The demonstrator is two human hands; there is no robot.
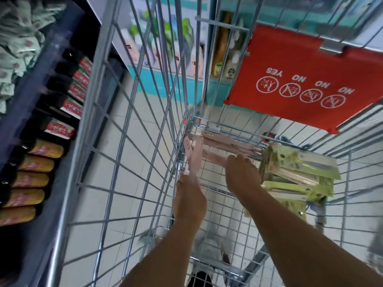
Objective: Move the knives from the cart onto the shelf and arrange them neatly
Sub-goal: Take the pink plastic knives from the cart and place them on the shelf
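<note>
Shop aisle, wire cart [132, 125] beside a shelf [51, 121]. Left hand [189, 200] grips a pink knife [191, 160]; right hand [241, 172] rests on more pink knives [226, 141], grip unclear. Green packs [298, 175] lie alongside. Best lifted handle-first, clear of the wires.

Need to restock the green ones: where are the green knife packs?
In the head view, the green knife packs are stacked in the cart's right side, right of the right hand.
</note>
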